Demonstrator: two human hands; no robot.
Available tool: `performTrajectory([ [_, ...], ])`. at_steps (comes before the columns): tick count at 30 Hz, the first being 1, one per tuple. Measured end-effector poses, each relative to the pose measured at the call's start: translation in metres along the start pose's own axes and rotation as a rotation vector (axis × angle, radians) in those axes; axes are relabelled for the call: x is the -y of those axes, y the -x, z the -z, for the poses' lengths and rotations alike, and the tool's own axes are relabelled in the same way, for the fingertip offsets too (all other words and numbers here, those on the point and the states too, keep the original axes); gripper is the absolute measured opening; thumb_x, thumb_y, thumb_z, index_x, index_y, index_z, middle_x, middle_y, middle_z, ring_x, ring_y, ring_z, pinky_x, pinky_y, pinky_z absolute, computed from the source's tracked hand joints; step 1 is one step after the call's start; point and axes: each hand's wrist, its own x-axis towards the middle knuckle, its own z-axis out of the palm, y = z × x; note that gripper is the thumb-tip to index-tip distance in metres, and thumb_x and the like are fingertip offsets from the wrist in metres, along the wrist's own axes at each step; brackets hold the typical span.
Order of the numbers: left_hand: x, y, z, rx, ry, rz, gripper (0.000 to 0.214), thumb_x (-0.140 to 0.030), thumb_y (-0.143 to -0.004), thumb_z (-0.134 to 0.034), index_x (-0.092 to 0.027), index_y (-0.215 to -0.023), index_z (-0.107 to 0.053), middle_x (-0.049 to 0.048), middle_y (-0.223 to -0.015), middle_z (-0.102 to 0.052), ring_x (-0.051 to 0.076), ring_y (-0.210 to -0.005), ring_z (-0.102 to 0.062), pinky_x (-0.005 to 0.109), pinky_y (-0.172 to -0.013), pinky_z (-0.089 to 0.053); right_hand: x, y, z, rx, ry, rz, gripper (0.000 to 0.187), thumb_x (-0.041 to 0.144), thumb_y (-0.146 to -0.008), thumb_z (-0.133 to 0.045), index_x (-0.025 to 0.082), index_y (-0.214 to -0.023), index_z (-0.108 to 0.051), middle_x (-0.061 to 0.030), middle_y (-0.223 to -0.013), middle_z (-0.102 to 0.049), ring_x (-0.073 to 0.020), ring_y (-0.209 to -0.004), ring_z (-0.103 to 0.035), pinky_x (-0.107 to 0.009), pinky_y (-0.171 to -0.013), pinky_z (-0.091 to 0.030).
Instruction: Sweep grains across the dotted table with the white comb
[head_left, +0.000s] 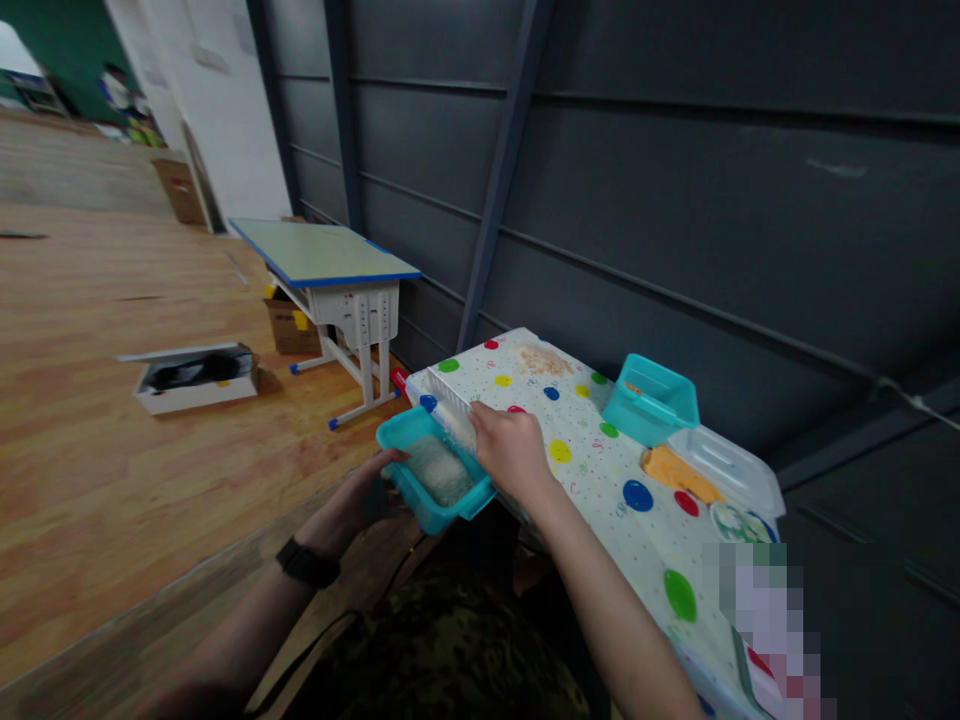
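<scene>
My left hand grips the near left side of a teal plastic container, its thumb over the rim. White grains that look like rice lie inside. The container is at the table's front edge, in front of my body. My right hand is closed on a long white plastic strip with comb-like slots, held along the container's far rim. Whitish grains seem to lie by the strip, but blur hides their exact place. On the balloon-print tablecloth farther back is a patch of pale brown grains.
A second teal container stands at the table's wall side, near an orange cloth and a clear lid. A dark panelled wall runs behind. Left are a school desk and an open white box on the floor.
</scene>
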Motion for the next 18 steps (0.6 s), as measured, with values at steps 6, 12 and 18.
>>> performTrajectory([
  [6,-0.003,0.002,-0.002,-0.014,-0.015,0.014,0.032,-0.039,-0.088,-0.084,-0.028,-0.105,-0.059,-0.0032,-0.077,-0.060,0.023,-0.066,-0.068,0.036,-0.064,-0.062,0.008,0.006,0.005,0.014,-0.012,0.019,0.030,0.017,-0.113,-0.053,0.022,-0.120,-0.082,-0.0092,-0.103,-0.090,-0.0242,-0.094,-0.085,-0.028,-0.072,-0.044],
  [12,-0.001,0.001,0.000,0.000,0.003,0.000,0.026,-0.039,-0.092,-0.080,-0.027,-0.101,-0.060,-0.0029,-0.077,-0.061,0.023,-0.068,-0.068,0.036,-0.067,-0.063,-0.012,-0.018,0.004,-0.087,0.012,-0.034,0.036,0.023,-0.117,-0.046,0.025,-0.123,-0.082,-0.0102,-0.111,-0.090,-0.0247,-0.099,-0.083,-0.028,-0.075,-0.046],
  [18,-0.001,-0.001,0.001,0.025,0.042,0.017,0.030,-0.038,-0.090,-0.086,-0.027,-0.102,-0.061,-0.0011,-0.078,-0.066,0.023,-0.067,-0.067,0.035,-0.065,-0.060,-0.016,-0.023,-0.012,-0.030,0.018,0.003,0.038,0.017,-0.113,-0.049,0.026,-0.129,-0.082,-0.0082,-0.118,-0.090,-0.0236,-0.102,-0.084,-0.027,-0.078,-0.048],
])
